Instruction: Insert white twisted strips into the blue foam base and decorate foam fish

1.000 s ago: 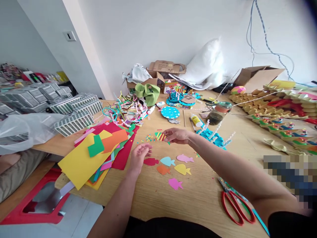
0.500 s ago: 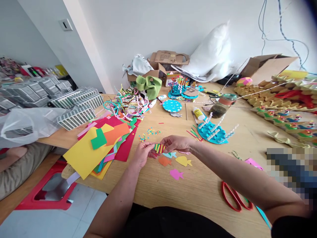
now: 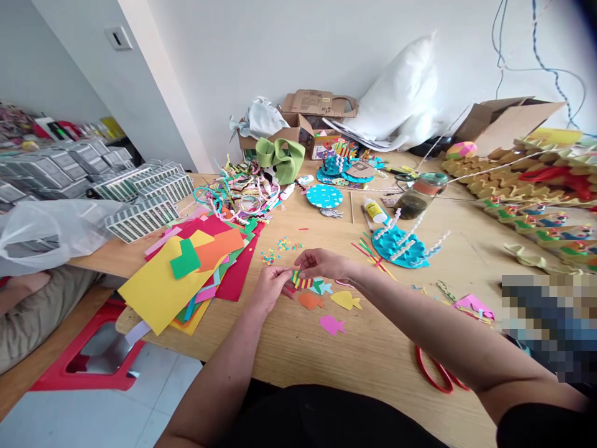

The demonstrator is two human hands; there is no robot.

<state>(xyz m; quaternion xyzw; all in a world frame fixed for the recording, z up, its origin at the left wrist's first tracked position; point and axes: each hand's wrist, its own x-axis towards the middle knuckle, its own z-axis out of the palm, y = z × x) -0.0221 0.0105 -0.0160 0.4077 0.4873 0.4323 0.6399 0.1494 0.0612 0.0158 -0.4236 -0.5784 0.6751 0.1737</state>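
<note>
Between the thumb and fingers of my left hand is a small paper fish with yellow, green and red stripes. My right hand bends over its upper edge, fingertips pinched against the stripes. Just beyond and below the hands lie flat paper fish cutouts: a light blue one partly covered, an orange one, a yellow one and a pink one. Thin coloured paper strips are by my right wrist. Red-handled scissors lie partly hidden under my right forearm.
Coloured paper sheets are stacked on the left. Tiny paper bits lie beyond my hands. Farther back are a blue egg-carton piece, a glue bottle, a glass jar and a blue disc. A person sits at far left.
My right hand has shifted slightly left and up over the striped fish, whose stripes now show lower. My left hand keeps its hold. The camera view has moved a little.
</note>
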